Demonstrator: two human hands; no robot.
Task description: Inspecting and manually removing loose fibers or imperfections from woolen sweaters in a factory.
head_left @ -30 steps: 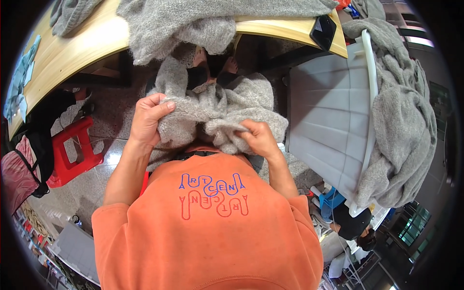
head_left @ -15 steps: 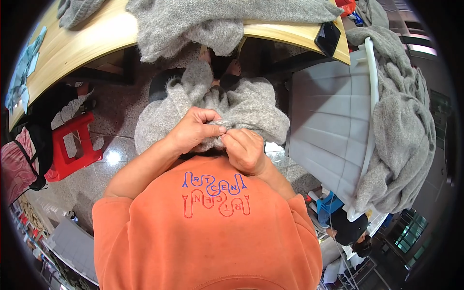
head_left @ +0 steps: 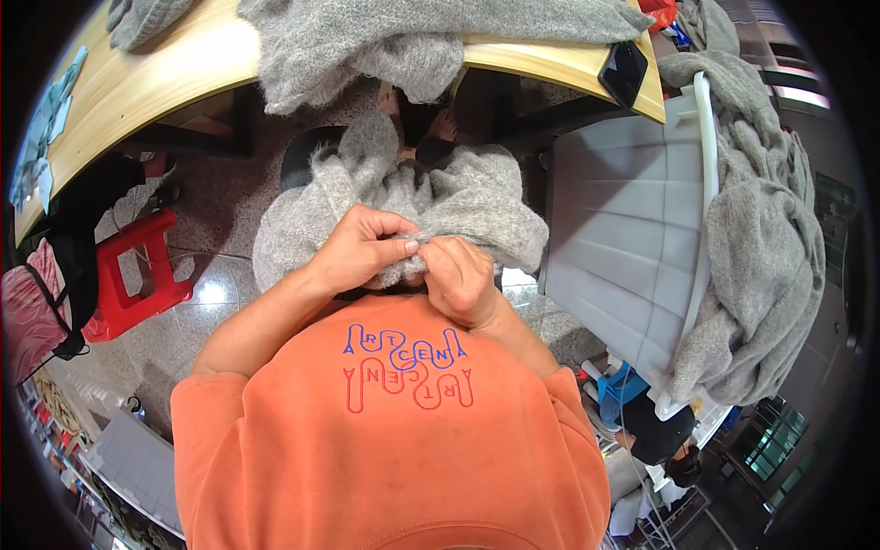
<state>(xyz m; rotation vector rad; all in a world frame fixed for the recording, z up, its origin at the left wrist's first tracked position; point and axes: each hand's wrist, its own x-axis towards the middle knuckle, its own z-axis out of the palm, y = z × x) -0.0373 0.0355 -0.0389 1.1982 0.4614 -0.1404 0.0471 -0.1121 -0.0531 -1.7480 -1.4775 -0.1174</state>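
A fuzzy grey knitted piece (head_left: 481,197) lies bunched across my lap. My left hand (head_left: 362,249) is closed on it, thumb and forefinger pinching its near edge. Right beside it, fingertips almost touching the left thumb, my right hand (head_left: 458,280) is curled in a pinch at the same edge. Whatever sits between the right fingertips is too small and too covered to make out.
More grey knitwear (head_left: 367,46) hangs over the wooden table (head_left: 165,82) edge ahead, with a black phone (head_left: 623,73) at its right corner. A grey plastic bin (head_left: 623,220) stands right, knitwear (head_left: 765,238) over its rim. A red stool (head_left: 137,275) is left; a person (head_left: 660,431) sits behind right.
My right hand has moved slightly up and left, its fingers a little higher against the left thumb. The left hand keeps its pinch on the knit.
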